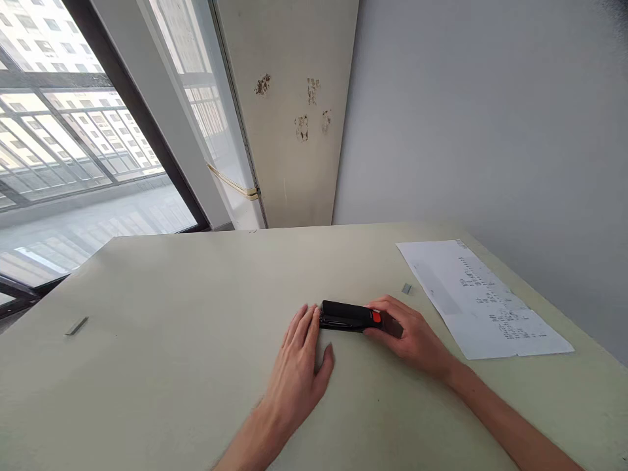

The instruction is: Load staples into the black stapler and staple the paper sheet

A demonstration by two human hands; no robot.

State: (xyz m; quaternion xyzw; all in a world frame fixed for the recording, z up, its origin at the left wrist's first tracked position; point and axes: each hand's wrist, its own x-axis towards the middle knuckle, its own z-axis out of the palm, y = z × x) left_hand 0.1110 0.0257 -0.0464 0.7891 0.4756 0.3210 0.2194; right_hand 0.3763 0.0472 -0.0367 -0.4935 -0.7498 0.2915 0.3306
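Observation:
A black stapler with a red patch near its right end lies on the pale table, roughly crosswise to me. My right hand grips that right end between thumb and fingers. At the stapler's left end, my left hand rests flat with its fingers stretched out and the thumb apart. Its fingertips are beside or touching the stapler; which of the two I cannot tell. Just beyond my right hand lies a small grey strip of staples.
Printed paper sheets lie at the right of the table. A longer grey staple strip is at the far left. Behind the table stand a grey wall, a stained cream panel and a window.

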